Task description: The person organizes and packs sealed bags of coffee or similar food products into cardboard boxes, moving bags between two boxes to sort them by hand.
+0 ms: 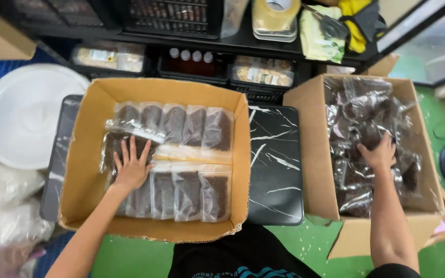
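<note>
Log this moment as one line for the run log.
left hand flat on packets in left box | right hand reaching into loose packets in right box | black marbled surface between boxes

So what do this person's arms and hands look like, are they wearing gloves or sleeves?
No gloves: the left hand and right hand are bare, with no rings or watch visible. Both forearms are uncovered too. Only a dark sleeve edge shows near the right upper arm, and a black shirt with teal print.
</note>
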